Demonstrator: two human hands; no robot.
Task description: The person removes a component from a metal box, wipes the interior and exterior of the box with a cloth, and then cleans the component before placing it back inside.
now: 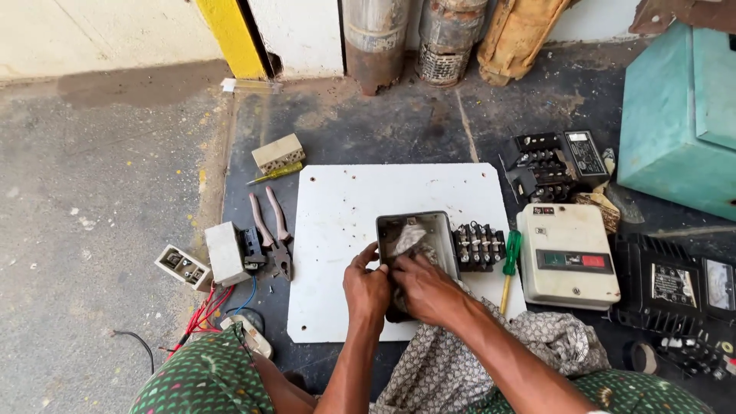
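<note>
Both my hands on dark metal box [418,230], open-topped, rectangular, sitting on white board [337,230]. My left hand [366,290] clasps box's near left edge. My right hand [426,287] pinches crumpled patterned cloth [409,238], pressing it inside box. Black terminal block [479,247] just beside box; green-handled screwdriver [510,257] next. Pliers [272,234] left of board.

The open box [418,238] lies on the board [337,230], pliers [272,234] left, terminal block [479,247] right.

On the white square board [337,230], the left hand [366,290] holds a grey metal box [418,238]; the right hand [429,290] presses a patterned cloth [409,239] inside.
</note>
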